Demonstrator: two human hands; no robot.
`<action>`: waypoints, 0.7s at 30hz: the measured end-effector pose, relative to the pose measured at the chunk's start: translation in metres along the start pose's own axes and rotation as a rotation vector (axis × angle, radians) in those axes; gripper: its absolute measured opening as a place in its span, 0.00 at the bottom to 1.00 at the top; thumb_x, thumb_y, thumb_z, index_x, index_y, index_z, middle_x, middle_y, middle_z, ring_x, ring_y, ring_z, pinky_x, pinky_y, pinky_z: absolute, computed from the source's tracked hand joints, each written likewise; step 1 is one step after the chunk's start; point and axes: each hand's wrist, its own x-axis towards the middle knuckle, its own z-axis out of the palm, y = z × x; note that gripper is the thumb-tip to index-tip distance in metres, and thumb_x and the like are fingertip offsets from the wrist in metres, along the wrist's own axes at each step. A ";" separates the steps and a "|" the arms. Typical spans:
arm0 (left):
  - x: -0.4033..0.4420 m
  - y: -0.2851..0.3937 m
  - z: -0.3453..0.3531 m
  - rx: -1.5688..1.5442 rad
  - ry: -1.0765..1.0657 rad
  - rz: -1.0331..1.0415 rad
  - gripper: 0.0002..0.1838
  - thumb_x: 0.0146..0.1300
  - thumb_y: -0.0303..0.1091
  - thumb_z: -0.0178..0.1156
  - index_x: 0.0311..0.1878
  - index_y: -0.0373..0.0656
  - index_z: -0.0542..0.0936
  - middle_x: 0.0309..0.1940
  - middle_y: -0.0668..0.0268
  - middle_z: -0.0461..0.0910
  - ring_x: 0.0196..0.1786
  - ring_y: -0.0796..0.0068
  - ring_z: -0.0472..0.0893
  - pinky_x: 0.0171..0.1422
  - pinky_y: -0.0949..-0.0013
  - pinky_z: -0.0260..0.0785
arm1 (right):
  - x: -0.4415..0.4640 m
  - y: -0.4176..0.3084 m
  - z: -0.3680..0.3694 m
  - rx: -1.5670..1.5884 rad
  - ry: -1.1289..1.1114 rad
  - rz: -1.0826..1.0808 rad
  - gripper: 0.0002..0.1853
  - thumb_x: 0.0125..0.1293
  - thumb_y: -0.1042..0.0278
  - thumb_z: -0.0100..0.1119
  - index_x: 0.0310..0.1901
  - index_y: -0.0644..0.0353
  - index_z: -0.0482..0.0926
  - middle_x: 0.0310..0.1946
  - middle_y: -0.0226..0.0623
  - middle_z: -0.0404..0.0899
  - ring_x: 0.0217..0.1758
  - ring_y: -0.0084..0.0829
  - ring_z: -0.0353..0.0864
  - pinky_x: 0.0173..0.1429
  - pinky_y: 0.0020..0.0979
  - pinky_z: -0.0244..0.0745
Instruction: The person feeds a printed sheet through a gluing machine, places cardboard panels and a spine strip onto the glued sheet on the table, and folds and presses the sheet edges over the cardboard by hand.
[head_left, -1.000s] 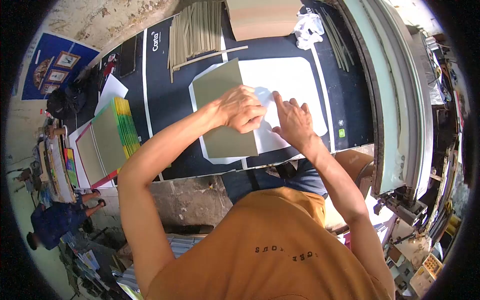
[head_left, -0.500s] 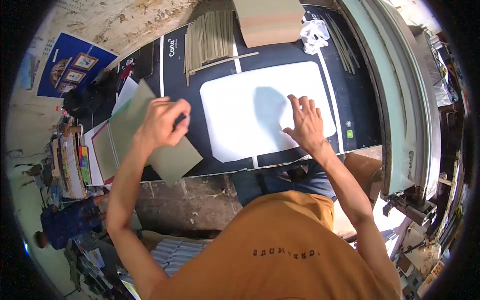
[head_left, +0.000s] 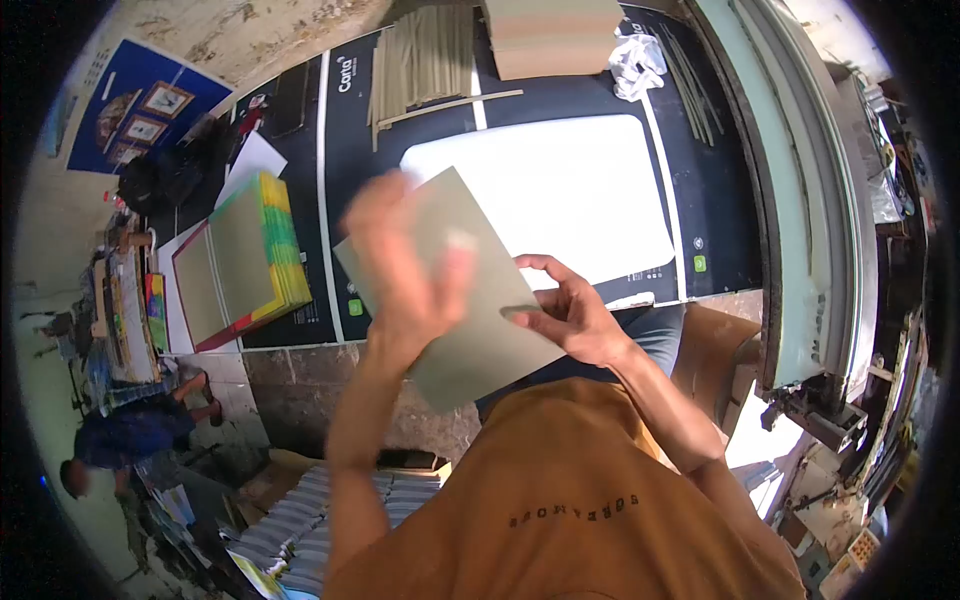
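A grey-green board (head_left: 480, 300) is held up at a tilt over the front edge of the table. My right hand (head_left: 570, 315) grips its right edge between thumb and fingers. Blurred by motion, my left hand (head_left: 410, 270) is over the board's left part; its fingers look spread, though whether they touch the board is unclear. Behind the board a white sheet with rounded corners (head_left: 590, 190) lies flat on the dark mat (head_left: 350, 130). Left of it is a stack of folders with yellow, green and red edges (head_left: 235, 265).
Grey strips (head_left: 425, 60) lie at the back, beside a tall stack of boards (head_left: 555, 40) and a crumpled white cloth (head_left: 636, 65). A long metal machine (head_left: 790, 200) borders the right side. A person (head_left: 135, 435) is at the far lower left.
The board has moved from the left, over the folders, to in front of the white sheet. My right hand has left the sheet and taken hold of the board; my left hand has moved right.
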 end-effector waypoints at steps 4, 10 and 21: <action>-0.059 -0.016 -0.020 -0.265 -0.027 -0.903 0.26 0.72 0.30 0.58 0.69 0.30 0.69 0.60 0.52 0.75 0.59 0.66 0.75 0.62 0.62 0.67 | 0.004 0.006 -0.018 0.009 0.134 -0.010 0.29 0.73 0.78 0.59 0.71 0.58 0.60 0.40 0.41 0.88 0.44 0.20 0.83 0.46 0.25 0.76; -0.094 -0.038 0.008 -0.511 -0.167 -1.118 0.23 0.73 0.26 0.60 0.68 0.27 0.73 0.51 0.56 0.81 0.40 0.82 0.80 0.44 0.76 0.74 | 0.042 0.011 -0.019 -0.585 0.515 -0.094 0.18 0.65 0.66 0.70 0.53 0.63 0.79 0.33 0.43 0.86 0.32 0.37 0.85 0.42 0.33 0.78; -0.097 -0.091 0.043 -0.203 -0.242 -1.003 0.22 0.66 0.31 0.69 0.60 0.29 0.81 0.40 0.63 0.81 0.38 0.80 0.79 0.44 0.74 0.73 | 0.086 0.038 -0.050 -0.965 0.623 -0.205 0.17 0.59 0.65 0.74 0.47 0.67 0.88 0.34 0.43 0.87 0.40 0.39 0.83 0.49 0.38 0.80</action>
